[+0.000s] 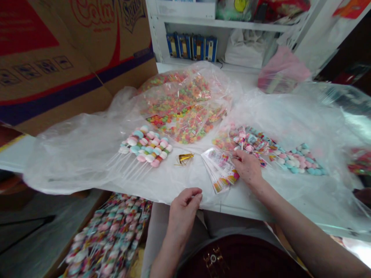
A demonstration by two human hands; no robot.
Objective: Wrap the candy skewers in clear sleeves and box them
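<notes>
My left hand [185, 206] hovers at the table's front edge, its fingers curled toward the thumb, and nothing shows between them. Over the right edge of a fan of printed plastic bags [218, 166], my right hand [248, 170] is closed in a pinch; what its fingertips grip is hidden. Just beyond it lies a pile of wrapped marshmallow skewers [252, 141]. Gold twist ties [185, 157] lie left of the bags. Farther left, unwrapped marshmallow skewers [147, 146] in pink, white and blue rest side by side, sticks toward me.
A large clear bag of colourful ring candies [185, 100] lies at the back. More marshmallow skewers [301, 159] are at the right. A cardboard box [72, 58] stands at the left. Below the table, another box holds many wrapped skewers [110, 235]. Shelves [191, 21] rise behind.
</notes>
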